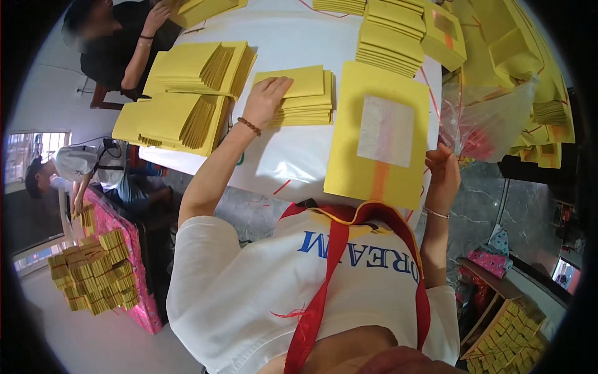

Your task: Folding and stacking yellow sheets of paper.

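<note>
My left hand (266, 100) grips the left side of the top bundle in a stack of folded yellow paper (305, 111), fingers bent over its upper face; its thumb is hidden. That top bundle sits shifted left of those beneath it. My right hand (443, 168) is raised at the table's right edge, fingers curled beside a clear plastic bag (492, 128) with red material inside. What those fingers hold, if anything, is too small to make out. Between my hands lies a flat yellow paper pile (346, 124) with a pale square patch (385, 131) and an orange strip on top.
Fanned yellow paper bundles (180, 68) lie on the table's left, more stacks (392, 37) at the far right. The white tabletop (261, 165) carries red string scraps. One person (118, 43) works at the far left; another (93, 168) stands near a pink-covered table (140, 274).
</note>
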The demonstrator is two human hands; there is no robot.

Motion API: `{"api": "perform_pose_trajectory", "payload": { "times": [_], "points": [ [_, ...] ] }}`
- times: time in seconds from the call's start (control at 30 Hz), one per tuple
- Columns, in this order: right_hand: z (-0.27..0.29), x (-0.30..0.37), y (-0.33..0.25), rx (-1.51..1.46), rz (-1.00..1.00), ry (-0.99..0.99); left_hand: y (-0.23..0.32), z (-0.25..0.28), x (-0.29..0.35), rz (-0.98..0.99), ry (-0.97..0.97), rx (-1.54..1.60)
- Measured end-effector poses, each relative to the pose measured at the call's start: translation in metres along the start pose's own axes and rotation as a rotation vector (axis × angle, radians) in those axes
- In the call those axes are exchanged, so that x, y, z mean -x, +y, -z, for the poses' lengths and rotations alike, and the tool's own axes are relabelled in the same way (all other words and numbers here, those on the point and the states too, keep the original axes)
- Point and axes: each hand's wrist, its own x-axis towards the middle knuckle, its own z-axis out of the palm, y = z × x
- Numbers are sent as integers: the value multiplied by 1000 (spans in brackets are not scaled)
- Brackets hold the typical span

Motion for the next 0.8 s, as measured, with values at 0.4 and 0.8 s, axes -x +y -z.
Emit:
{"api": "perform_pose_trajectory", "payload": {
  "times": [0.4,0.8],
  "points": [
    [-21,23,-43,74,213,97,10,4,-2,-74,-62,-171],
    [-155,87,-82,40,151,-983,-1,-15,7,-33,-244,41]
  ]
}}
